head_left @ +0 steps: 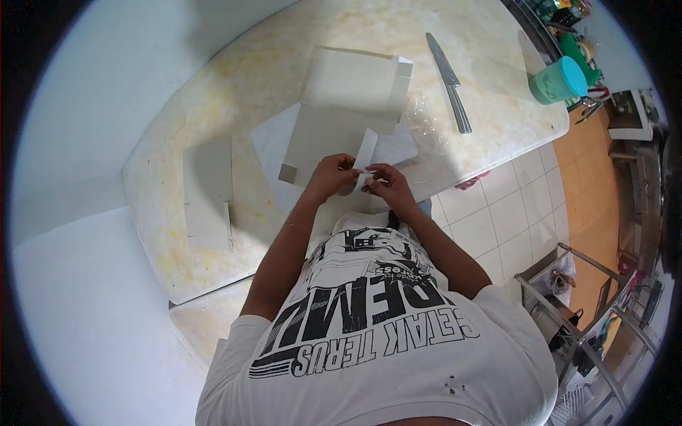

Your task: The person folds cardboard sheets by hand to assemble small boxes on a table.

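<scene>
An unfolded grey cardboard box (334, 135) lies on the table in front of me, partly over a white sheet of paper (263, 138). Close to the near table edge, my left hand (332, 177) pinches a narrow raised flap (366, 148) of this cardboard. My right hand (391, 187) is closed at the flap's lower end, its fingertips almost meeting those of the left. Exactly how the fingers grip the small piece between them is partly hidden. Crumpled clear plastic (425, 124) lies just beyond my right hand.
A knife (449, 82) lies on the table (497, 106) at the right, and a green cup with a turquoise lid (558, 82) stands near the far right corner. Another cardboard piece (207, 192) rests at the left. A metal rack (575, 312) stands on the floor to the right.
</scene>
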